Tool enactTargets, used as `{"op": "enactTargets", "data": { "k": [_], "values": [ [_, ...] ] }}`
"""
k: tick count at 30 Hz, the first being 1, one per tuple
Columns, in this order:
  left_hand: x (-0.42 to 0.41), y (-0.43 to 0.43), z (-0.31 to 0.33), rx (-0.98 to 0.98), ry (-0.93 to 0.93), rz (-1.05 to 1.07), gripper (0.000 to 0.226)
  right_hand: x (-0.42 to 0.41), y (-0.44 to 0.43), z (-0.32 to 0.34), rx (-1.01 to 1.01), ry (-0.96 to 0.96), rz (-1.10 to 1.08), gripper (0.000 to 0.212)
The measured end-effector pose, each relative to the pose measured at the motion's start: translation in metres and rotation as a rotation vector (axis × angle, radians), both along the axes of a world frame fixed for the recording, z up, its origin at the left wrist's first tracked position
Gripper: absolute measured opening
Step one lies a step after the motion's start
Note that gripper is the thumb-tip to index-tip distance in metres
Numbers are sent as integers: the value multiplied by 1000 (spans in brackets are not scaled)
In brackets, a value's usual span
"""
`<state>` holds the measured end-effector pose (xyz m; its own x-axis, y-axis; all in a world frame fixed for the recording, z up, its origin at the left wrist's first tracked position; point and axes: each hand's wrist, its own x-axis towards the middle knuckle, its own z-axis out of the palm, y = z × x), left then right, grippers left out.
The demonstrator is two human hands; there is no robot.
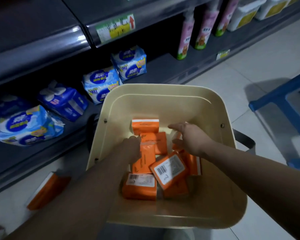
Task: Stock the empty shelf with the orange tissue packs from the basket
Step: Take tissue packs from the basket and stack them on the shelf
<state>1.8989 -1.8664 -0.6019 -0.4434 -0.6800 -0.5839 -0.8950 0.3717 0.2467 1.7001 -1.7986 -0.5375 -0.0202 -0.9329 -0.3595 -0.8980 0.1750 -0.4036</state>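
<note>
Two hands in a cream basket [163, 94] of orange tissue packs [169, 168] — shop aisle.
At least seven orange tissue packs are heaped in the basket at 6 o'clock, overlapping, so the exact count is unclear; one stray orange pack [47, 191] lies outside at 8 o'clock, blurred. The left hand [132, 147] is on the long middle pack [147, 156] — too dark to tell its grip. The right hand [190, 137] is over the heap's 3 o'clock side, fingers straight and spread, holding nothing. Five blue tissue bundles [29, 125] sit on the lower shelf [163, 71], 9 to 11 o'clock; three pink bottles [185, 37] at 1 o'clock.
</note>
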Motion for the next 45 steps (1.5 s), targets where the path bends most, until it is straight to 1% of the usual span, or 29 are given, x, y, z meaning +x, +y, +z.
{"op": "enactTargets", "data": {
  "k": [2,4,6,8,10,12,15,18,21,25,28,30,33,35,38,41,42,45],
  "values": [
    [-2,0,-11,31,-19,-8,49,0,0,-6,11,-31,-20,54],
    [-2,3,-21,53,-29,0,57,-2,0,-12,26,-46,-32,55],
    [-1,6,-25,3,-102,-18,62,-3,0,-15,49,-53,-44,57],
    [1,7,-24,-61,-181,-68,54,-4,0,-17,78,-54,-51,58],
    [1,8,-19,-67,-192,-92,49,-3,0,-17,97,-49,-51,58],
    [1,9,-6,-68,-124,-88,46,-2,1,-16,109,-39,-45,57],
    [5,9,26,-68,42,-30,44,3,6,-17,140,-13,1,56],
    [17,8,61,-79,178,47,51,9,12,-19,191,-3,37,56],
    [31,13,87,-167,306,124,51,16,16,-24,232,28,80,57],
    [52,24,107,-313,397,204,48,24,15,-31,251,39,132,57],
    [61,31,113,-329,502,243,42,30,15,-39,280,29,170,59],
    [63,35,114,-334,558,236,42,33,17,-45,315,42,206,62],
    [65,37,112,-328,598,234,47,38,20,-57,376,63,230,58],
    [68,35,111,-306,603,274,49,42,21,-67,385,144,288,56],
    [71,33,110,-289,617,325,51,47,23,-77,370,281,398,66],
    [71,32,110,-291,608,332,51,50,25,-78,351,326,394,76],
    [70,31,109,-295,603,331,52,51,25,-78,351,327,396,75],
    [70,31,109,-297,601,337,52,50,21,-69,330,314,388,62]
  ]
}}
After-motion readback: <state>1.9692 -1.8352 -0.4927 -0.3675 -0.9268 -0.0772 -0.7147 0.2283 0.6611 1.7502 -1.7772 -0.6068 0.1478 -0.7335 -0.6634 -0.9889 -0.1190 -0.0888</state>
